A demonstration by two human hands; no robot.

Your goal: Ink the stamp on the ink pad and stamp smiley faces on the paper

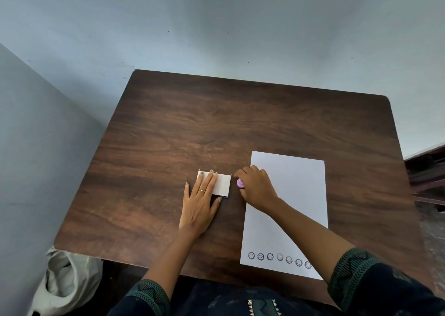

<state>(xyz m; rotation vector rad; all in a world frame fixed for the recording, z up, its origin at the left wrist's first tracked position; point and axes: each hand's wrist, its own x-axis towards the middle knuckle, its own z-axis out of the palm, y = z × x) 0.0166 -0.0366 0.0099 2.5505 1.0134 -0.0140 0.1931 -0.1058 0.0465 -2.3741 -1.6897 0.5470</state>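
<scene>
A white sheet of paper point(296, 195) lies on the right half of the dark wooden table point(168, 123). A row of several stamped smiley faces point(279, 258) runs along its near edge. Left of the paper sits the ink pad case point(222, 184), white on top with a purple edge showing at its near side. My left hand point(201, 202) lies flat on the case, fingers spread, pressing it down. My right hand point(256, 188) is closed around a small purple stamp point(239, 183), just right of the case and above the table. The stamp's face is hidden.
The table stands in a corner between two pale blue walls. A white plastic bag point(65, 282) sits on the floor at the table's near left corner. Dark wooden furniture point(428, 171) stands off the right edge.
</scene>
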